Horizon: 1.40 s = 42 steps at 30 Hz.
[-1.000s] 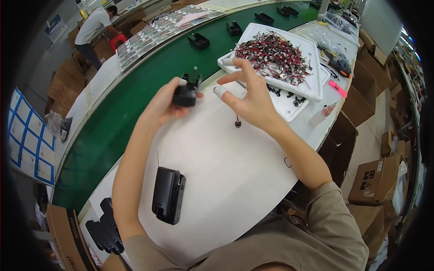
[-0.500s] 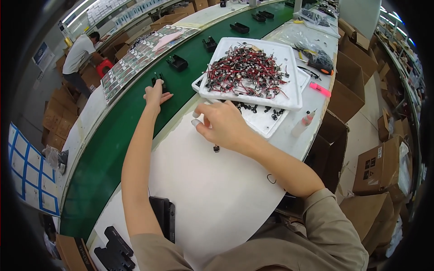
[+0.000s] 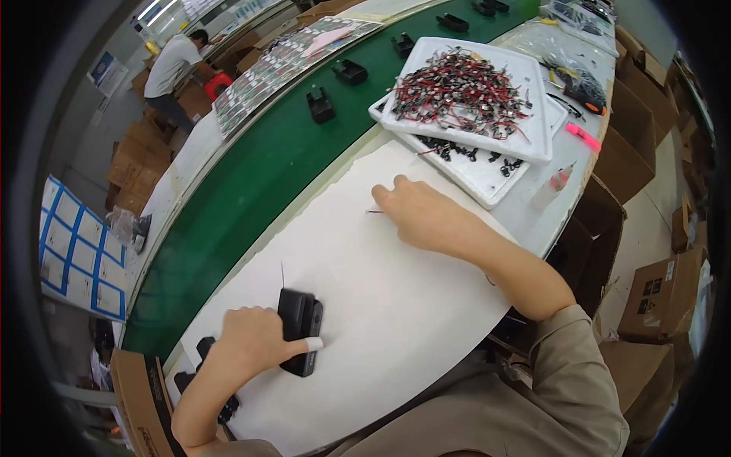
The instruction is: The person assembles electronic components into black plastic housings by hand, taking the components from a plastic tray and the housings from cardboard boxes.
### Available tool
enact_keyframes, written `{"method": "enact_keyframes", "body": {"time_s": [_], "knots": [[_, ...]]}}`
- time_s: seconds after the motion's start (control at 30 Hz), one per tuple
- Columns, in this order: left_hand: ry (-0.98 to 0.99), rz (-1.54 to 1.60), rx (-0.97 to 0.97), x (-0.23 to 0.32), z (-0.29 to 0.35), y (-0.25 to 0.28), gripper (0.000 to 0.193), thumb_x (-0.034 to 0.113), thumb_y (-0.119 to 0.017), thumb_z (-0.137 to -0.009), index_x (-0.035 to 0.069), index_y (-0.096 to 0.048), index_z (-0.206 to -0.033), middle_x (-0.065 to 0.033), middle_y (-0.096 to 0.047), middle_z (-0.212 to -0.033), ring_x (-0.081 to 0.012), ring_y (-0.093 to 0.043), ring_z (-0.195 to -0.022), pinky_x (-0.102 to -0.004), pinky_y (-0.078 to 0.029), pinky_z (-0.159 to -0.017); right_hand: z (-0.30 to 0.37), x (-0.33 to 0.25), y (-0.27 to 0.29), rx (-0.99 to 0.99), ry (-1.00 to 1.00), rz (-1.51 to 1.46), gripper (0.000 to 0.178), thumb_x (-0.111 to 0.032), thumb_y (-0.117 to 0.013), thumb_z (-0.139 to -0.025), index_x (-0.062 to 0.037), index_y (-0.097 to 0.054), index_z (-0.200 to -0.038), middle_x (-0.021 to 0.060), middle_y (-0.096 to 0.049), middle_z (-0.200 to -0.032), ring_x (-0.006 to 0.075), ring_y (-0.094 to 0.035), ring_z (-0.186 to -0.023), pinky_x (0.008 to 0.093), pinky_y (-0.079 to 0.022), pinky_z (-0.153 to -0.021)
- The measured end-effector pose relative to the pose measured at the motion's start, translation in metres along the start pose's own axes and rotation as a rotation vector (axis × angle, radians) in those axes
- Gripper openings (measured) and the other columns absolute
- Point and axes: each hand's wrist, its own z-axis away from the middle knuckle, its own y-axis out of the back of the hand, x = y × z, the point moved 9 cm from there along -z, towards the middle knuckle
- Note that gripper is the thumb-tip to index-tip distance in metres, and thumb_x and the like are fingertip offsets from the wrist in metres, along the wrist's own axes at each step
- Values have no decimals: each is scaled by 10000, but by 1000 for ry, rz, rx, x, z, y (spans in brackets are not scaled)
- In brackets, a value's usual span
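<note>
My left hand (image 3: 255, 340) is closed on a black plastic housing (image 3: 297, 324) lying on the white sheet. Its thumb, with a white cover on the tip, lies across the housing's near end. A thin wire or antenna (image 3: 282, 274) stands up from the far end. Over the middle of the sheet, my right hand (image 3: 426, 217) is closed, fingers turned down. A short, thin dark red wire (image 3: 375, 212) sticks out beside its fingers; whatever part it belongs to is hidden under the hand. More black housings (image 3: 205, 350) lie partly behind my left wrist.
A white foam tray (image 3: 544, 145) heaped with red-and-black wired parts (image 3: 464, 91) rests on another tray (image 3: 487, 199) holding small black pieces. A green conveyor belt (image 3: 228, 221) carries several black housings (image 3: 350, 72). A bottle (image 3: 550, 190) and pink marker (image 3: 583, 137) are at right. A person (image 3: 171, 72) works far left.
My left hand has come back from the belt to the housing on the sheet, leaving a black housing on the belt. My right hand has lowered to the sheet, where a small black part lay.
</note>
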Motion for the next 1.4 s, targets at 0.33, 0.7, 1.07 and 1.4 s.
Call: {"method": "enact_keyframes", "body": {"time_s": [0.33,0.7,1.07,1.4], "knots": [[-49,235,368,4,-36,44,606,492,-638,-525,-26,-524,-818,-166,-569,-609,-310,-579,-578,-361,-475,-548,-17,14,-1,137,57,-94,270,63,-452,-667,29,-553,-915,211,-543,-880,343,-550,-788,398,-442,-722],[-61,316,629,21,-82,95,679,409,-692,-512,-26,-436,-965,-165,-502,-930,-298,-560,-813,-359,-473,-681,-16,30,44,567,46,-375,138,-24,-586,-685,60,-574,-794,146,-549,-752,216,-564,-627,312,-458,-598],[-258,893,547,-3,-121,117,485,373,-721,-606,-8,-549,-852,-81,-558,-709,-143,-534,-615,-252,-422,-550,-18,20,50,585,107,-530,113,-23,-594,-715,53,-560,-792,118,-561,-722,179,-561,-605,273,-459,-561],[-423,1002,1170,-13,-57,162,208,81,-632,-620,38,-552,-806,-39,-399,-1074,-127,-459,-876,-244,-387,-711,-6,16,68,781,263,-668,111,-6,-577,-709,10,-567,-818,64,-518,-815,140,-538,-668,231,-450,-538]]}}
